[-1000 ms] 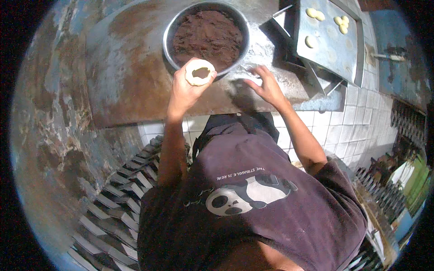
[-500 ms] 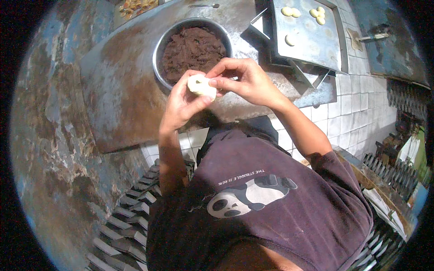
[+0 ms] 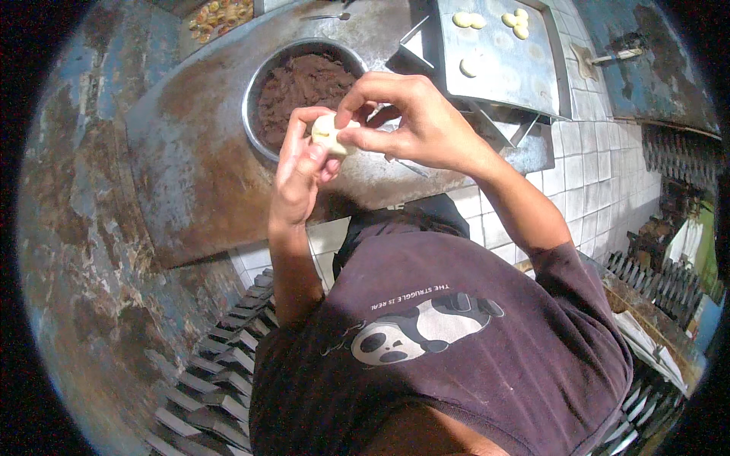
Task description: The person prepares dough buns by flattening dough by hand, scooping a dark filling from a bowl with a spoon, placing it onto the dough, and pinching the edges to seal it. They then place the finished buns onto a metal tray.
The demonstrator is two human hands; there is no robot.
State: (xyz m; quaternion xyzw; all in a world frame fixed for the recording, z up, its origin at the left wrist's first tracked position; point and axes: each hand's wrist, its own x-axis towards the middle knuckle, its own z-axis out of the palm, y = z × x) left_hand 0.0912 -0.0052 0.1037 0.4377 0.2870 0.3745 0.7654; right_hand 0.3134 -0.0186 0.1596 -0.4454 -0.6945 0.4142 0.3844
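A pale piece of dough (image 3: 327, 135) is held between both my hands, just in front of a round metal bowl (image 3: 249, 121). My left hand (image 3: 298, 171) cups it from the left and below, thumb against its near side. With thumb and fingertips, my right hand (image 3: 407, 121) pinches the dough's upper right edge. The top of the dough is gathered, with a small fold at its middle. Dark brown paste (image 3: 300, 87) fills the bowl, and my hands hide its near right rim.
At the back right, a metal tray (image 3: 502, 76) on a metal stand carries several pale dough balls (image 3: 469, 68). A utensil (image 3: 327, 16) lies at the table's (image 3: 175, 137) far edge. Another thin tool (image 3: 414, 167) lies by my right wrist. Small pieces (image 3: 222, 19) fill a tray at far left.
The opening in the dough has narrowed to a small fold as my right fingers pinch it. My right hand sits higher over it. The whole view has shifted slightly.
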